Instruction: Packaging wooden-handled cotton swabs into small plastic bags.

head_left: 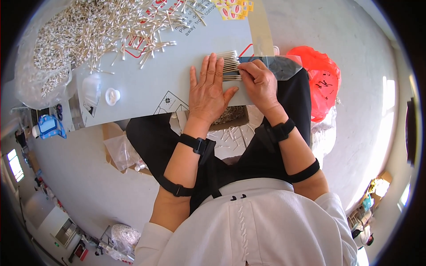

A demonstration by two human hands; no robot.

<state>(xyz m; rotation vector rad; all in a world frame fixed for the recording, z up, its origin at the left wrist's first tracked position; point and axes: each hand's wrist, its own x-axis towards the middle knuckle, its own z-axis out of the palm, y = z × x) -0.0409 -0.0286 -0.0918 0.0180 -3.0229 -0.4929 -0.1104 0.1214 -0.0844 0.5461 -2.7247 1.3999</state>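
Note:
A row of cotton swabs (230,62) lies side by side on the grey table board near its right edge. My left hand (207,91) rests flat over the left ends of the row, fingers stretched out. From the other side my right hand (261,85) is curled, thumb and forefinger pinched at the right ends of the swabs. What exactly sits between those fingertips is mostly hidden, but swab ends run up to them. A clear plastic bag (284,67) lies just right of my right hand, over the table's edge and my thigh.
A large heap of loose cotton swabs (102,31) spreads from a clear bag at the far left. Nearby stand a small white round container (112,96) and yellow-white labels (233,9). A red plastic bag (317,80) is at right. Below, a cardboard box (233,119) holds swabs between my knees.

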